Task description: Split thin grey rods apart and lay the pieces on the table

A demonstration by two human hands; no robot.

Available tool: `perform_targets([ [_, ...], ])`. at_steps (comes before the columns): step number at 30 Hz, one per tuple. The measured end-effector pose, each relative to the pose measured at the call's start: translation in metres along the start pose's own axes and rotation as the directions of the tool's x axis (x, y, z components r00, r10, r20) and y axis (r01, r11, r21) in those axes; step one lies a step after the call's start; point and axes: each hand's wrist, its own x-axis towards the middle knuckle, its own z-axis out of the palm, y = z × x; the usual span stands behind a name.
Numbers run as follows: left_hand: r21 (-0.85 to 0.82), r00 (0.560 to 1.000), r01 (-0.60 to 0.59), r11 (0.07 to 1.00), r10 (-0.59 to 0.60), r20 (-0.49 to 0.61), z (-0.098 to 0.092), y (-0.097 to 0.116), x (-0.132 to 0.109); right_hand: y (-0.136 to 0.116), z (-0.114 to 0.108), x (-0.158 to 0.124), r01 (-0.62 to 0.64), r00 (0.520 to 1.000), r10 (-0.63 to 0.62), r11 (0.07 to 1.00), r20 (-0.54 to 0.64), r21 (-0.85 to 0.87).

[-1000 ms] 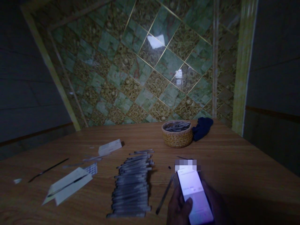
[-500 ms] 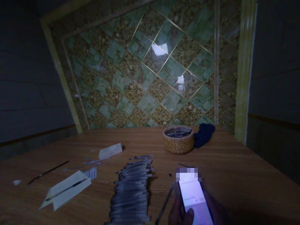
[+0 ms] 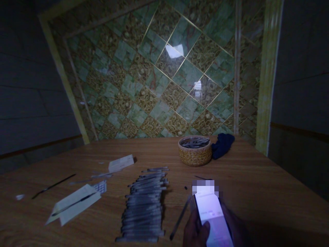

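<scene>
A lit phone (image 3: 212,219) stands tilted above the table's near edge. My left hand (image 3: 194,232) grips its left side, thumb resting on the lower screen. My right hand (image 3: 235,224), very dark, cups the phone's right edge from behind. A single grey pen (image 3: 180,218) lies on the wood just left of my left hand. Further left, a long row of several grey pens (image 3: 145,204) lies stacked side by side.
A woven basket (image 3: 194,156) with pens inside stands at the back, a dark cloth (image 3: 223,145) beside it. Folded white papers (image 3: 74,204), a small card (image 3: 120,163) and a thin dark refill (image 3: 52,187) lie at the left. A tiled wall rises behind the wooden table (image 3: 257,185).
The view dipped and came back a little. Both hands keep the phone in the same place, and nothing on the table has moved.
</scene>
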Motion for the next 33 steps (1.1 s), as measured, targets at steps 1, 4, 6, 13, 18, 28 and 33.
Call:
perform_targets([
  [1, 0.012, 1.000, 0.007, 1.000, -0.007, -0.010, -0.001, -0.001, 0.000, -0.004, 0.001, 0.001, -0.014, 1.000, 0.014, 1.000, 0.003, 0.006],
  [4, 0.006, 1.000, 0.029, 1.000, -0.029, 0.001, -0.002, -0.004, 0.001, -0.019, 0.003, 0.001, -0.102, 0.994, 0.101, 0.994, 0.030, 0.037],
  [6, -0.018, 0.999, 0.046, 0.999, -0.045, 0.018, -0.002, -0.004, 0.001, -0.031, 0.005, -0.001, -0.217, 0.973, 0.210, 0.973, 0.091, 0.075],
  [13, -0.008, 0.999, 0.049, 0.999, -0.049, 0.012, 0.002, 0.002, -0.002, -0.050, 0.003, -0.018, -0.040, 0.995, 0.040, 0.999, 0.088, 0.002],
  [18, -0.039, 0.998, 0.065, 0.997, -0.064, 0.023, 0.003, 0.006, -0.004, -0.036, -0.001, -0.010, -0.069, 0.995, 0.070, 0.997, 0.070, -0.023],
  [28, 0.047, 0.993, 0.085, 0.995, -0.088, 0.080, 0.008, 0.026, -0.009, -0.023, -0.005, 0.004, -0.305, 0.947, 0.292, 0.948, 0.135, 0.091],
  [33, 0.056, 0.996, 0.071, 0.996, -0.074, 0.049, 0.006, 0.017, -0.008, -0.025, -0.006, 0.002, -0.155, 0.987, 0.153, 0.987, 0.042, 0.048],
])
